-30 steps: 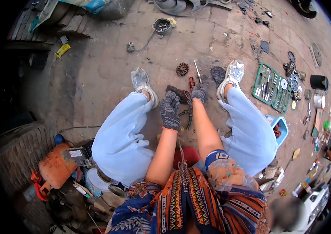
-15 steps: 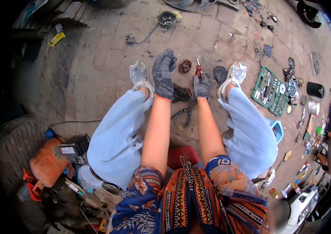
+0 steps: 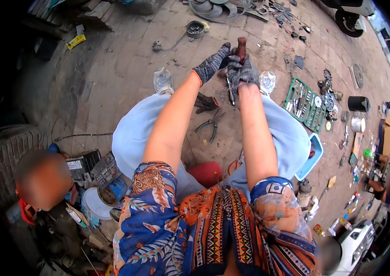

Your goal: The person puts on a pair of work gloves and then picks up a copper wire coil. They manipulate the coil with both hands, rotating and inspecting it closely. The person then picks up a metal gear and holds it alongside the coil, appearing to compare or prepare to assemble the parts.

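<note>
Both hands wear grey knit gloves. My right hand (image 3: 244, 72) is closed round a tool with a reddish-brown handle (image 3: 242, 48), which sticks up from the fist. Just below that fist shows a slim metal piece (image 3: 231, 89); I cannot tell whether it belongs to the tool. My left hand (image 3: 212, 63) reaches in from the left with fingers stretched, its tips close beside the right hand. A dark part between the hands is mostly hidden. Nearer me on the ground lie a dark work glove (image 3: 206, 103) and green-handled pliers (image 3: 211, 126), spread apart.
Right of my knee stand an open green socket set (image 3: 312, 103) and a light-blue tray (image 3: 313, 156). Ahead is a round metal bowl (image 3: 195, 30) of small parts. A black battery (image 3: 83, 164) and a white bucket (image 3: 97, 202) stand at my left.
Both hands have moved farther ahead, the left turning toward the right hand. The copper-wound ring seen between my feet is out of sight. The right hand still grips the reddish-brown handle.
</note>
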### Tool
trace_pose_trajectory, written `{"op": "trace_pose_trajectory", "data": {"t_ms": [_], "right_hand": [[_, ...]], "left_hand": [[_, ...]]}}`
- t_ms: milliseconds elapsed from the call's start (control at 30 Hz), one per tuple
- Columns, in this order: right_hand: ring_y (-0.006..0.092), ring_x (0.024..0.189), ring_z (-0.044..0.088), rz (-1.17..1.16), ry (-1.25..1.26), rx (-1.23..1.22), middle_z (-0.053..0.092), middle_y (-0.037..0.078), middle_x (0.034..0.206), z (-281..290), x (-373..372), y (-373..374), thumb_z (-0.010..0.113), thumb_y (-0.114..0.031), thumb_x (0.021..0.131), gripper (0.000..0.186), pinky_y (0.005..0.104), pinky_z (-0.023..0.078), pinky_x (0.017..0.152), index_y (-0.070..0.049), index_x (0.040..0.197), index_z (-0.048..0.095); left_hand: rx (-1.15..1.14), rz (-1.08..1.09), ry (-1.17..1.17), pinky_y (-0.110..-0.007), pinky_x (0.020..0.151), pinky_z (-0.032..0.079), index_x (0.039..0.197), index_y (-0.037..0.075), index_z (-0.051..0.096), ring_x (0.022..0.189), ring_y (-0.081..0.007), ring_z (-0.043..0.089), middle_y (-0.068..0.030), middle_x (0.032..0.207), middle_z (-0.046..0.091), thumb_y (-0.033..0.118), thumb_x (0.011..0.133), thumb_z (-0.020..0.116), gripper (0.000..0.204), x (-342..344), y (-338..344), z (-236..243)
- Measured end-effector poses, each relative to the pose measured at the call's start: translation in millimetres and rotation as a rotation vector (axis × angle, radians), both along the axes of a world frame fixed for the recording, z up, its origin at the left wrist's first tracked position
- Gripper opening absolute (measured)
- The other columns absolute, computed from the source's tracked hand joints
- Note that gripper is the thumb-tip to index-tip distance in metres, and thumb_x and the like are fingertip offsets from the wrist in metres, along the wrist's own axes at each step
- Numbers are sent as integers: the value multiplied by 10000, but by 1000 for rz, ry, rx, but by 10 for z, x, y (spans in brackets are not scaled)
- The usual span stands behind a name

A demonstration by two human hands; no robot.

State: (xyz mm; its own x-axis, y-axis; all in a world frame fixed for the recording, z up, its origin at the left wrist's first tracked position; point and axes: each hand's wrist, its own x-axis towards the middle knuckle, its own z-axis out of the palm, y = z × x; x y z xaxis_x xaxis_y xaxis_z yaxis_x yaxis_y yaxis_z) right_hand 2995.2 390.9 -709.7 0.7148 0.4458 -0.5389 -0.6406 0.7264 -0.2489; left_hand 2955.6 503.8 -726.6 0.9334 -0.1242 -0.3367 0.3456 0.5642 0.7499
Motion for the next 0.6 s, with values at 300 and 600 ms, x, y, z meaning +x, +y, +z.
{"op": "trace_pose_trajectory", "data": {"t_ms": [300, 600], "right_hand": [[125, 497, 463, 169, -119, 157, 574, 110, 809, 1784, 308, -187, 441, -119, 941, 224, 198, 395, 400, 41, 1095, 474], [135, 824, 561, 322, -434, 554, 561, 96, 1010, 1886, 1257, -1613, 359, 13, 841, 359, 206, 465, 690, 48, 1181, 469]], "left_hand": [[870, -224, -343, -315, 766, 468, 1042, 85, 663, 757, -174, 597, -107, 848, 654, 390, 961, 346, 447, -267, 352, 444], [1008, -323, -11, -268, 590, 468, 853, 38, 677, 594, -125, 566, -55, 749, 654, 357, 944, 438, 409, -331, 915, 391]]}}
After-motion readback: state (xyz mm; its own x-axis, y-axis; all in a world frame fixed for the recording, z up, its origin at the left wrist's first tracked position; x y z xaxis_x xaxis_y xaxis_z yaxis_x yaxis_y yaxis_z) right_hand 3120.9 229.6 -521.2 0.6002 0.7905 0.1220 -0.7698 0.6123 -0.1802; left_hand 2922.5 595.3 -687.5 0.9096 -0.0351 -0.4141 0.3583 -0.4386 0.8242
